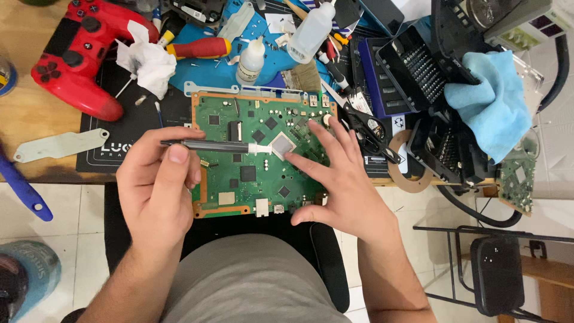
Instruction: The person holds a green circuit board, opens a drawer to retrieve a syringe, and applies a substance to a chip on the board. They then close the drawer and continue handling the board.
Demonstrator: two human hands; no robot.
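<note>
Left hand [156, 185] closed around a slim grey syringe [209, 145], thumb on top, held nearly level. White tip sits at the edge of the silver square chip [282, 144] in the middle of the green circuit board [257, 157]. Right hand [338, 176] open and flat, fingers spread, pressing the board down just right of the chip; it holds nothing.

Step in hand, as I read it: laying paste on the chip (can't tell if any has come out yet, the tip hides the spot). Next move would call for a steady squeeze with the tip kept over the silver face, and the board pinned as it is.

Board lies on the black mat [116, 140], its near edge overhanging the desk edge toward the lap, so downward pressure there is a tipping risk. Room is tight: tweezers [365, 128] and bit cases [412, 69] crowd the right side, white bottle [250, 60] and red-handled screwdriver [200, 48] above, tissue [149, 60] and red game controller [78, 54] upper left. Freest approach is from the lap side.
</note>
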